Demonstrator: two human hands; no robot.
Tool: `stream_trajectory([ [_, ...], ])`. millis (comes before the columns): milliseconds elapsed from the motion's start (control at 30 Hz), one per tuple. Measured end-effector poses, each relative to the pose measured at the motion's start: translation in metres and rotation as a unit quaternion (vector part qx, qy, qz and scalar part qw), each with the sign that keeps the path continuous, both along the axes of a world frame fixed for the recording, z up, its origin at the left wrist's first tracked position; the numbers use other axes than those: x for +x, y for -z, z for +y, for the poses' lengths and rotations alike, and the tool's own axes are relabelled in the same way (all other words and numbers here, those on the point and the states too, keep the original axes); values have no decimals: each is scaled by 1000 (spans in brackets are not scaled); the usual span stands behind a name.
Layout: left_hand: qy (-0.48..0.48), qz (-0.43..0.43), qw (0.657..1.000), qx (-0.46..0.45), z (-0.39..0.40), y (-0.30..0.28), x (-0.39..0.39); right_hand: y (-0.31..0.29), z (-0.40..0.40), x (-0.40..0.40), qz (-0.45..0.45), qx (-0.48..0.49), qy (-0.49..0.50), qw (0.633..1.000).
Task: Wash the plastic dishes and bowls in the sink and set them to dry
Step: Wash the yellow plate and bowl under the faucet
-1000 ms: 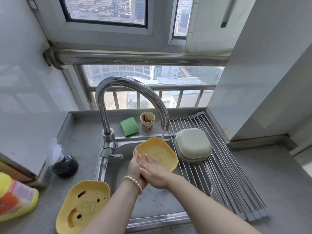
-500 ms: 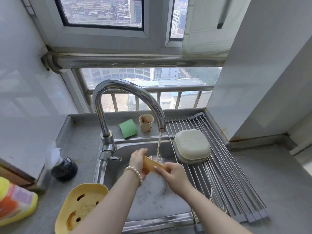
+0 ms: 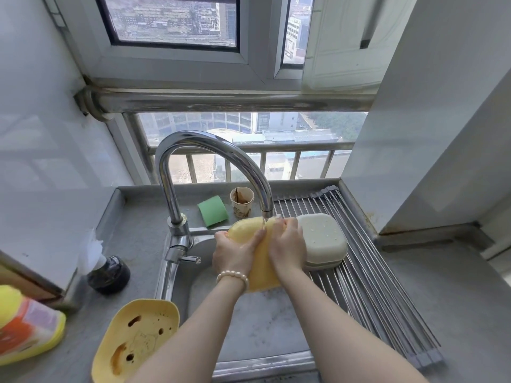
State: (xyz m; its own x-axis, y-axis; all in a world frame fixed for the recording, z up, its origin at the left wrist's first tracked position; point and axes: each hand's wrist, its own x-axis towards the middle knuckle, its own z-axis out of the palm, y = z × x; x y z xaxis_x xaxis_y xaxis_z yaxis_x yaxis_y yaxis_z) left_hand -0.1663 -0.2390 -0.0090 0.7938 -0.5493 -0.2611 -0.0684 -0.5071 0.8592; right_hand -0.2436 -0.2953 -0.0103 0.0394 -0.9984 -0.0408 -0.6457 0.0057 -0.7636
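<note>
A dirty dish (image 3: 135,341) waits at the counter's near-left edge. Your left hand (image 3: 235,251) and right hand (image 3: 287,246) both grip the yellow bowl (image 3: 261,264) over the sink (image 3: 257,324), now flipped back-up under the tap (image 3: 213,161): rinsing its outside. A pale bowl (image 3: 322,240) dries on the rack (image 3: 373,286).

Daylight came through a white-framed window (image 3: 177,26) above a steel rail (image 3: 221,102). Pale glossy walls (image 3: 41,134) flanked a grey countertop (image 3: 442,299); high-rise buildings (image 3: 249,125) showed outside.
</note>
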Motion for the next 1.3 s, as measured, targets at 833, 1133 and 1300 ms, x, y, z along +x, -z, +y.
stream_trajectory([
  [833, 227, -389, 886, 113, -19, 4, -17, -3, -20, -14, 13, 136, 25, 990],
  [1133, 244, -212, 929, 180, -47, 2, -4, -1, -14, -20, 56, 84, -18, 995],
  [1300, 404, -347, 843, 80, -19, 16, -14, -4, -23, -23, -2, 135, 41, 990],
])
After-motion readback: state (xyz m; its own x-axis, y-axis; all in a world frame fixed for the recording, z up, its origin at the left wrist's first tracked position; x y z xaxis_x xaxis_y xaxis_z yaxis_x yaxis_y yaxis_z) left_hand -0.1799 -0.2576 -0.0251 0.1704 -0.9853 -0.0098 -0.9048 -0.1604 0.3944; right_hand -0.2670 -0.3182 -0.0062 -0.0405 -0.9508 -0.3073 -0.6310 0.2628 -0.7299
